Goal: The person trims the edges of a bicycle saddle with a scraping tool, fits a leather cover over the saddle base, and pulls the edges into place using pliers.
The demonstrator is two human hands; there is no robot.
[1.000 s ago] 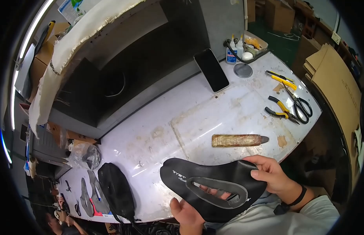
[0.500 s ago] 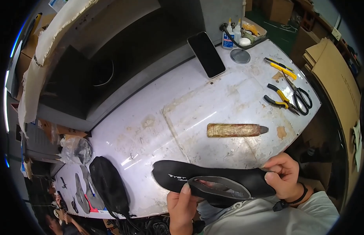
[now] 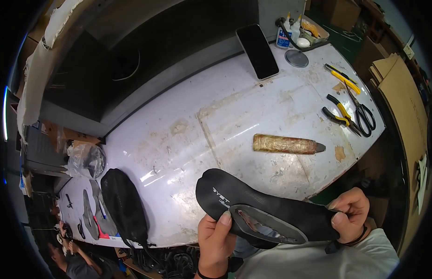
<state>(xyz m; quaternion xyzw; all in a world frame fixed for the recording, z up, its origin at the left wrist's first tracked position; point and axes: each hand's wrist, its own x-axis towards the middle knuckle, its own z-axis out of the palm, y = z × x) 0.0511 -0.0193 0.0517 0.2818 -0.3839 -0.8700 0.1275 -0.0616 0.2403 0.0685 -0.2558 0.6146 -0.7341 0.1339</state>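
A black bicycle saddle (image 3: pixel 272 197) with white RYET lettering and a long, grey-edged central opening is held just past the table's near edge. My left hand (image 3: pixel 217 239) pinches its near edge beside the opening, thumb on top. Its narrow end, at the right, is gripped between the thumb and fingers of my right hand (image 3: pixel 351 211). The saddle tilts, its wide end pointing up and left. The underside and the fingertips beneath it are hidden. Beyond it on the table lies a tape-wrapped tool (image 3: pixel 285 144) with a dark blunt tip.
Pliers (image 3: pixel 339 114), scissors (image 3: pixel 362 114) and a yellow cutter (image 3: pixel 344 79) lie on the right. A phone (image 3: pixel 257 51) leans at the back near a glue bottle (image 3: pixel 284 37) and a round grey lid (image 3: pixel 296 58). A black pouch (image 3: pixel 124 204) lies left; another person (image 3: pixel 79 260) is at lower left.
The saddle has turned, its wide end rising and its narrow end dropping slightly. Both hands keep their grip, and my right hand has shifted a little right. The camera view has moved slightly.
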